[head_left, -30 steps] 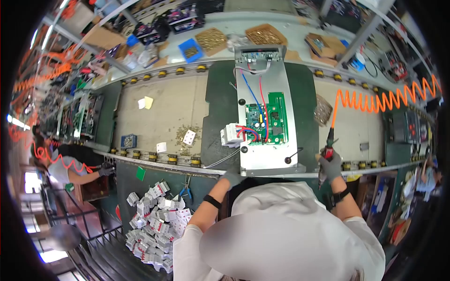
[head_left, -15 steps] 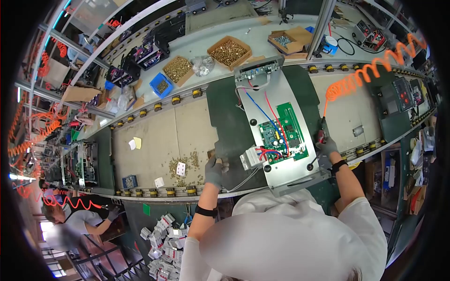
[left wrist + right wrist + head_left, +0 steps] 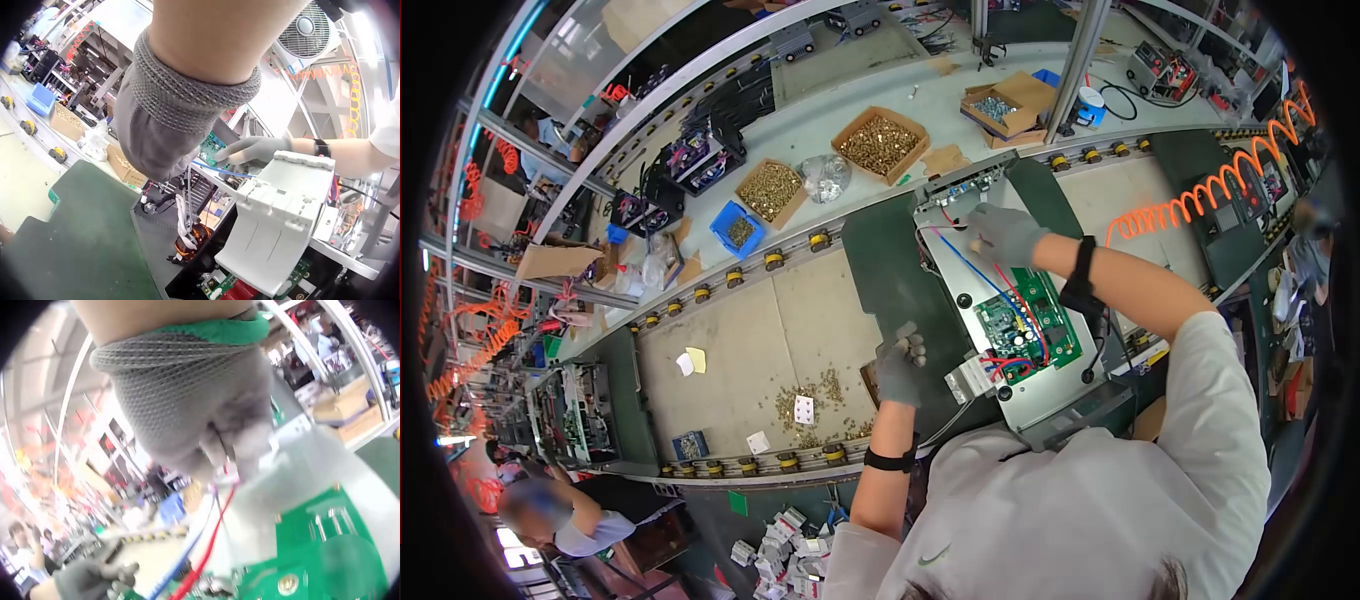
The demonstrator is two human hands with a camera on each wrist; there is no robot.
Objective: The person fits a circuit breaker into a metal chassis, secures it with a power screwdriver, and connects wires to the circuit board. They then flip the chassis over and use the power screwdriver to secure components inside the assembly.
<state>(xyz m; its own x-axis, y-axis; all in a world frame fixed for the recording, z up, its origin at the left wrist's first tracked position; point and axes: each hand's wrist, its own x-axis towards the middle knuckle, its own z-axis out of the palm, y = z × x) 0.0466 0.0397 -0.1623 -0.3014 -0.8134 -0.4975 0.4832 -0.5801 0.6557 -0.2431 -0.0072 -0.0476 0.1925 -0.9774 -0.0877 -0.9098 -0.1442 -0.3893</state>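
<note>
A metal chassis plate (image 3: pixel 1040 392) carries a green circuit board (image 3: pixel 1055 335) with blue and red wires. My gloved right hand (image 3: pixel 1005 236) is over the plate's far end; in the right wrist view its fingers (image 3: pixel 247 450) are bent at the red wire (image 3: pixel 212 540) and blue wire (image 3: pixel 187 550), the fingertips blurred. My gloved left hand (image 3: pixel 900 368) hangs left of the chassis with fingers loosely curled, near a white breaker block (image 3: pixel 970 380); in the left wrist view it (image 3: pixel 156 131) is above the chassis side, and the breaker block (image 3: pixel 275 212) shows at right.
Boxes of brass screws (image 3: pixel 882 143), a blue bin (image 3: pixel 738 230) and a plastic bag (image 3: pixel 824 178) line the far shelf. Loose fasteners and cards (image 3: pixel 803 409) lie on the conveyor. White breakers (image 3: pixel 785 550) are piled below left; an orange coiled hose (image 3: pixel 1170 208) hangs at right. Another person sits at left.
My right hand has left the red-and-black tool and moved over the plate's far end by the wires. My left hand has come away from the near edge, up beside the chassis. The head view has shifted.
</note>
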